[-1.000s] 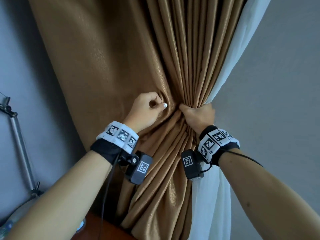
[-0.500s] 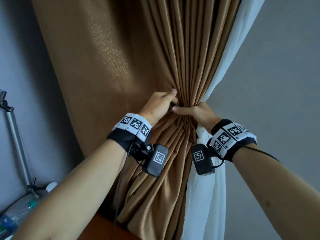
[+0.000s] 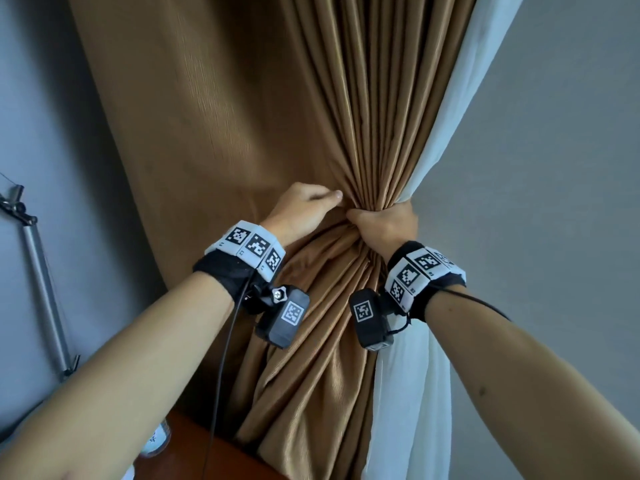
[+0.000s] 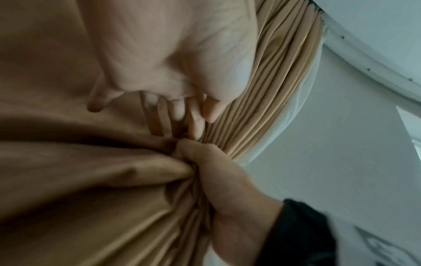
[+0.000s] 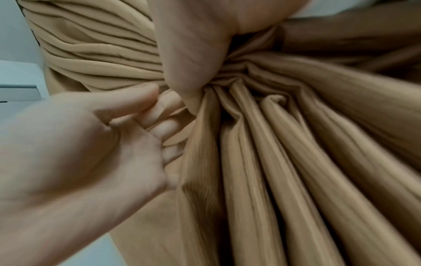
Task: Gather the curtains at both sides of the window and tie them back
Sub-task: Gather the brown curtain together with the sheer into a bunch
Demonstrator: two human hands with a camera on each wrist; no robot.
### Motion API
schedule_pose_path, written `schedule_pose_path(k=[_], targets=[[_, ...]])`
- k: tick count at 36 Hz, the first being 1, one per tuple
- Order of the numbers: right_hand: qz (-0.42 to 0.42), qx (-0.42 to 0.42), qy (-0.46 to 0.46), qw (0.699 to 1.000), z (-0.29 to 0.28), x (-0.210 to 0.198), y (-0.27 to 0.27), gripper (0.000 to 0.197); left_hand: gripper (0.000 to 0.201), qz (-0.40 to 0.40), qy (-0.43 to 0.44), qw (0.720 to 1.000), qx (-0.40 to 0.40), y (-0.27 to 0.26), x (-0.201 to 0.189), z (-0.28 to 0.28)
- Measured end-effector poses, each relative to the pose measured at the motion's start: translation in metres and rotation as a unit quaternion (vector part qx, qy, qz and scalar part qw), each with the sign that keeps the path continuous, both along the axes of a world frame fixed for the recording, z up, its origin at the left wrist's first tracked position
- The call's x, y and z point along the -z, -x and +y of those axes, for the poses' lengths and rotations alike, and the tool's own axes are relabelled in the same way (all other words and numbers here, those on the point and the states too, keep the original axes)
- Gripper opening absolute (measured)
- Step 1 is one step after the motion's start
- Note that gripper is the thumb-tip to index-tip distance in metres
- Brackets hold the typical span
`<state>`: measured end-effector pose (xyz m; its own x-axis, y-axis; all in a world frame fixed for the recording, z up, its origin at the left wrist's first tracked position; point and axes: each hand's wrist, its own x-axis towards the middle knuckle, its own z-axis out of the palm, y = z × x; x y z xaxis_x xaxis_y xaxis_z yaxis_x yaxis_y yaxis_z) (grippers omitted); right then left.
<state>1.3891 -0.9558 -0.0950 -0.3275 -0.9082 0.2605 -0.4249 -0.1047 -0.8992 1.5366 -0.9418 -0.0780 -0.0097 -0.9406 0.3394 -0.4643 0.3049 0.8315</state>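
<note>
A brown curtain (image 3: 242, 116) hangs in front of me, drawn into a tight bunch at mid height. A white sheer curtain (image 3: 460, 116) runs down its right edge. My right hand (image 3: 381, 223) grips the bunch from the right, with its thumb across the front. My left hand (image 3: 325, 202) is just left of it, and its fingers (image 4: 180, 113) dig between the pleats and hold several folds. In the right wrist view my right hand (image 5: 193, 54) clamps the gathered cloth (image 5: 296, 144), while the left hand (image 5: 91, 153) curls its fingers into the folds beside it. No tie-back is in view.
A metal lamp arm (image 3: 41, 289) stands against the grey wall at the left. Below the curtain is a brown wooden surface (image 3: 214, 452) with a small bottle (image 3: 157, 441) on it. Bare grey wall (image 3: 554, 168) lies to the right. A white curtain track (image 4: 364, 59) shows overhead.
My left hand has moved right with a fold of the brown curtain and now sits against the bunch beside my right hand. The right hand has kept its grip.
</note>
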Motion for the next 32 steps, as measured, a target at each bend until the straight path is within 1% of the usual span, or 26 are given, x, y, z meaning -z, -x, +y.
schedule_pose_path(k=[1,3,6,8,9,11,12,13,15,19,21,23,26,27,29,30,31,32], targets=[[-0.002,0.003,-0.002,1.000,0.000,-0.001,0.002,0.083,0.024,-0.010,0.012,0.999,-0.031,-0.007,0.000,-0.002],[-0.008,0.007,-0.005,1.000,-0.001,-0.002,0.005,0.082,0.025,-0.003,0.035,0.994,-0.106,-0.026,0.000,-0.008],[-0.019,0.014,-0.014,1.000,-0.001,-0.005,0.010,0.084,0.044,0.035,0.041,0.970,-0.239,-0.063,0.000,-0.018],[-0.028,0.018,-0.020,0.999,-0.002,-0.007,0.012,0.084,0.063,0.060,0.029,0.945,-0.319,-0.086,-0.001,-0.021],[-0.031,0.019,-0.022,0.999,-0.002,-0.008,0.012,0.084,0.076,0.078,0.021,0.935,-0.346,-0.096,-0.002,-0.021],[-0.033,0.025,-0.027,0.999,-0.003,-0.009,0.012,0.083,0.109,0.108,0.003,0.919,-0.378,-0.113,0.000,-0.023],[-0.035,0.027,-0.030,0.999,-0.003,-0.009,0.012,0.083,0.124,0.122,-0.007,0.916,-0.383,-0.120,0.001,-0.025],[-0.036,0.028,-0.029,0.999,-0.003,-0.009,0.011,0.082,0.135,0.138,-0.015,0.915,-0.378,-0.126,0.003,-0.028],[-0.038,0.027,-0.026,0.999,-0.004,-0.009,0.011,0.081,0.148,0.176,-0.019,0.917,-0.358,-0.132,0.006,-0.032],[-0.036,0.022,-0.020,0.999,-0.003,-0.008,0.011,0.082,0.161,0.260,-0.027,0.916,-0.305,-0.148,0.013,-0.042],[-0.032,0.023,-0.016,0.999,-0.003,-0.008,0.012,0.083,0.170,0.293,-0.048,0.921,-0.254,-0.153,0.015,-0.049],[-0.028,0.022,-0.018,0.999,-0.003,-0.008,0.011,0.084,0.166,0.288,-0.064,0.933,-0.206,-0.155,0.020,-0.058],[-0.030,0.022,-0.025,0.999,-0.003,-0.008,0.009,0.085,0.160,0.250,-0.085,0.953,-0.147,-0.145,0.020,-0.064],[-0.030,0.023,-0.027,0.999,-0.003,-0.008,0.009,0.085,0.152,0.243,-0.089,0.958,-0.123,-0.139,0.019,-0.063],[-0.028,0.025,-0.027,0.999,-0.003,-0.008,0.009,0.085,0.128,0.229,-0.099,0.965,-0.079,-0.130,0.019,-0.063],[-0.028,0.025,-0.025,0.999,-0.003,-0.008,0.010,0.085,0.124,0.222,-0.105,0.966,-0.074,-0.127,0.021,-0.066],[-0.028,0.025,-0.023,0.999,-0.003,-0.007,0.010,0.085,0.122,0.215,-0.109,0.967,-0.084,-0.123,0.022,-0.068],[-0.028,0.025,-0.022,0.999,-0.003,-0.007,0.011,0.086,0.116,0.202,-0.106,0.968,-0.104,-0.118,0.023,-0.071]])
